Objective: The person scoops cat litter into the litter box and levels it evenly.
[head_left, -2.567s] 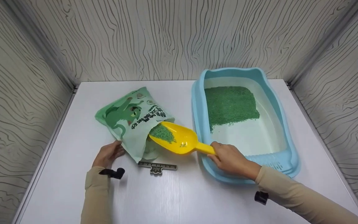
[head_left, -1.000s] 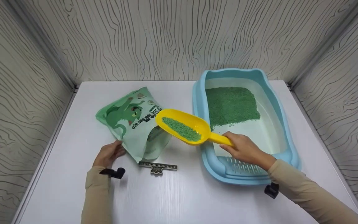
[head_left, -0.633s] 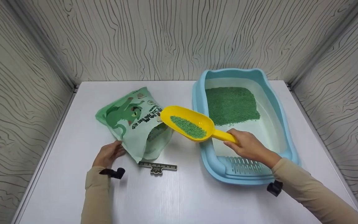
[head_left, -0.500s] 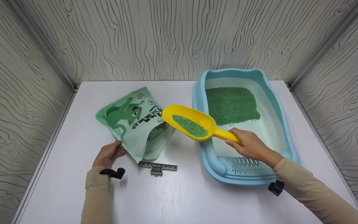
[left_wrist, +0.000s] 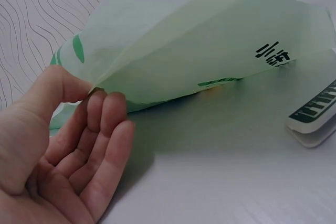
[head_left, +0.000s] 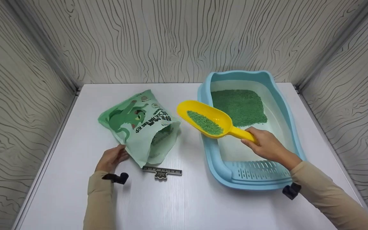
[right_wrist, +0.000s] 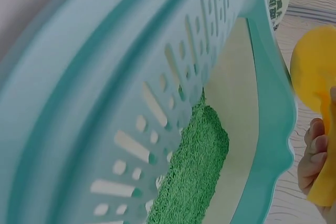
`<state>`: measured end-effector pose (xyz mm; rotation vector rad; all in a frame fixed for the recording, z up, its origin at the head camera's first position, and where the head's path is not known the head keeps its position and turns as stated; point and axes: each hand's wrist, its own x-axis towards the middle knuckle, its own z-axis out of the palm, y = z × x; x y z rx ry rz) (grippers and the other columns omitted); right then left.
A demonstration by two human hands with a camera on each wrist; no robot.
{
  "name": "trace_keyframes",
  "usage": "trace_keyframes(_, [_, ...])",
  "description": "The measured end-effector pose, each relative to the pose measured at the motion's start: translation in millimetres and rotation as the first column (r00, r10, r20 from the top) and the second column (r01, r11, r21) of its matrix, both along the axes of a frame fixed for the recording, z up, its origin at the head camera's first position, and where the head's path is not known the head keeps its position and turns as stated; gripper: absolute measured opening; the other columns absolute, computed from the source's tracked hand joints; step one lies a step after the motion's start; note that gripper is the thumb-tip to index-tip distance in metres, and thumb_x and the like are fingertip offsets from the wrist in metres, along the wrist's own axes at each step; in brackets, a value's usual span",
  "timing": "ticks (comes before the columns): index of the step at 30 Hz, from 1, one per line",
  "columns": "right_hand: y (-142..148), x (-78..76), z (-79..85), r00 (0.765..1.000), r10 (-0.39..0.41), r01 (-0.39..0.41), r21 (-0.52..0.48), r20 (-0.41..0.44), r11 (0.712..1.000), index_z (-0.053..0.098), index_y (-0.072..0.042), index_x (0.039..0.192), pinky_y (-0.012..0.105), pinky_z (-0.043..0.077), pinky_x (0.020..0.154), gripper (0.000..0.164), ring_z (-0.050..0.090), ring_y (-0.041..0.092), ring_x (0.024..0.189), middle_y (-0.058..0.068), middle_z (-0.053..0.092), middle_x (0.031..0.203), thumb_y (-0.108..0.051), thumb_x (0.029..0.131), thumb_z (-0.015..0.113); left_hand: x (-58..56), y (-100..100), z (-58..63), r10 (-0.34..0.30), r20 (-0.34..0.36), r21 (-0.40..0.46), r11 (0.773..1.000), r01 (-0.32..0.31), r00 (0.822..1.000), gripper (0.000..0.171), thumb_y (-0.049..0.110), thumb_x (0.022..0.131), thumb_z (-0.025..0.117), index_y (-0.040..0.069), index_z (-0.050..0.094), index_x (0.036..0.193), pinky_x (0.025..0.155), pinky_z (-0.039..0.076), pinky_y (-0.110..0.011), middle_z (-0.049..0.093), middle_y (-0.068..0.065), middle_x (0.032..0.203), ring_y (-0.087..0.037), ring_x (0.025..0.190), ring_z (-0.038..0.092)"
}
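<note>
My right hand (head_left: pixel 267 145) grips the handle of a yellow scoop (head_left: pixel 224 119) that carries green litter pellets (head_left: pixel 204 123). The scoop's bowl hangs over the left rim of a light blue litter box (head_left: pixel 214 159). In the right wrist view the scoop (right_wrist: pixel 312 66) and fingers (right_wrist: pixel 315 156) show at the right edge. My left hand (head_left: pixel 110 158) pinches the lower side edge of a green cat litter bag (head_left: pixel 139 127). Thumb and fingertips meet on the bag's edge in the left wrist view, with the bag (left_wrist: pixel 173 56) held taut. The bag's mouth gapes toward the right.
A dark metal clip (head_left: pixel 161 172) lies in front of the bag's mouth. Green litter (head_left: pixel 240 107) covers the far left part of the litter box floor. Patterned panels (head_left: pixel 171 41) wall in the white table (head_left: pixel 171 204) at the back and sides.
The right hand drew the scoop, loaded with pellets, out of the bag's mouth, then raised it rightward to the box's left rim. The left hand has stayed at the bag's edge.
</note>
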<state>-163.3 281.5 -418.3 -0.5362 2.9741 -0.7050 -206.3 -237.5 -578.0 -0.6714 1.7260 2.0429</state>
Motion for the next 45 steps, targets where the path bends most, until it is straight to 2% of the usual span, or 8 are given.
trace_keyframes(10, [19.0, 1.9, 5.7, 0.998, -0.057, 0.057, 0.011, -0.016, 0.998, 0.060, -0.004, 0.109, 0.023, 0.039, 0.059, 0.025, 0.046, 0.011, 0.065, 0.005, 0.062, 0.079, -0.022, 0.093, 0.062, 0.2, 1.3, -0.7, 0.000, 0.005, -0.005, 1.000, 0.000, 1.000, 0.016, 0.019, 0.093, 0.060, 0.008, 0.070, 0.098, 0.076, 0.058, -0.022, 0.074, 0.003, 0.079, -0.008, 0.079, 0.071])
trace_keyframes(16, [33.6, 2.0, 8.5, 0.995, -0.097, 0.097, 0.010, -0.016, 0.995, 0.059, -0.001, 0.111, 0.023, 0.039, 0.059, 0.028, 0.047, 0.014, 0.066, 0.010, 0.064, 0.082, -0.023, 0.093, 0.062, 0.2, 1.3, 0.6, 0.010, 0.009, 0.018, 1.000, -0.011, 1.000, 0.014, 0.019, 0.093, 0.060, 0.009, 0.070, 0.094, 0.076, 0.058, -0.022, 0.074, 0.003, 0.079, -0.008, 0.079, 0.071])
trace_keyframes(20, [45.2, 0.6, 8.5, 0.992, -0.123, 0.123, 0.017, -0.003, 0.992, 0.059, 0.001, 0.112, 0.023, 0.040, 0.060, 0.030, 0.049, 0.016, 0.069, 0.012, 0.065, 0.085, -0.023, 0.093, 0.061, 0.5, 0.7, 0.9, 0.005, 0.005, 0.023, 1.000, -0.005, 1.000, 0.017, 0.020, 0.094, 0.060, 0.008, 0.070, 0.098, 0.077, 0.058, -0.022, 0.074, 0.003, 0.080, -0.008, 0.080, 0.071])
trace_keyframes(27, [66.4, -0.5, 9.5, 0.983, -0.182, 0.181, 0.062, 0.007, 0.982, 0.059, 0.002, 0.104, 0.022, 0.038, 0.054, 0.028, 0.046, 0.015, 0.063, 0.011, 0.062, 0.077, -0.020, 0.087, 0.065, -0.8, 0.5, -1.1, -0.006, -0.005, 0.015, 1.000, 0.006, 1.000, 0.020, 0.020, 0.094, 0.059, 0.005, 0.068, 0.104, 0.077, 0.058, -0.022, 0.074, 0.003, 0.080, -0.008, 0.079, 0.071])
trace_keyframes(33, [79.5, -0.9, 9.5, 0.981, -0.191, 0.188, 0.089, 0.024, 0.978, 0.060, 0.002, 0.102, 0.021, 0.036, 0.054, 0.026, 0.046, 0.015, 0.063, 0.011, 0.062, 0.076, -0.016, 0.084, 0.067, -0.6, -1.4, -2.4, -0.018, -0.006, 0.019, 1.000, 0.018, 1.000, 0.026, 0.021, 0.095, 0.058, 0.002, 0.065, 0.111, 0.079, 0.058, -0.022, 0.075, 0.003, 0.082, -0.008, 0.081, 0.072])
trace_keyframes(39, [87.9, -2.1, 13.5, 0.981, -0.196, 0.193, 0.116, 0.014, 0.974, 0.060, 0.003, 0.100, 0.022, 0.035, 0.053, 0.025, 0.046, 0.015, 0.062, 0.010, 0.061, 0.075, -0.015, 0.084, 0.066, 1.0, -2.5, -1.3, -0.015, 0.003, 0.030, 0.999, 0.015, 1.000, 0.022, 0.022, 0.095, 0.058, 0.006, 0.067, 0.108, 0.079, 0.058, -0.022, 0.075, 0.003, 0.083, -0.008, 0.082, 0.072])
trace_keyframes(45, [97.2, -5.3, 20.0, 0.980, -0.190, 0.179, 0.157, 0.056, 0.971, 0.060, 0.005, 0.105, 0.022, 0.038, 0.053, 0.030, 0.048, 0.016, 0.064, 0.013, 0.062, 0.079, -0.016, 0.085, 0.064, 0.9, -2.5, -1.0, -0.006, 0.014, 0.031, 0.999, 0.006, 1.000, 0.024, 0.020, 0.096, 0.056, 0.003, 0.064, 0.112, 0.079, 0.058, -0.022, 0.075, 0.003, 0.081, -0.008, 0.081, 0.071])
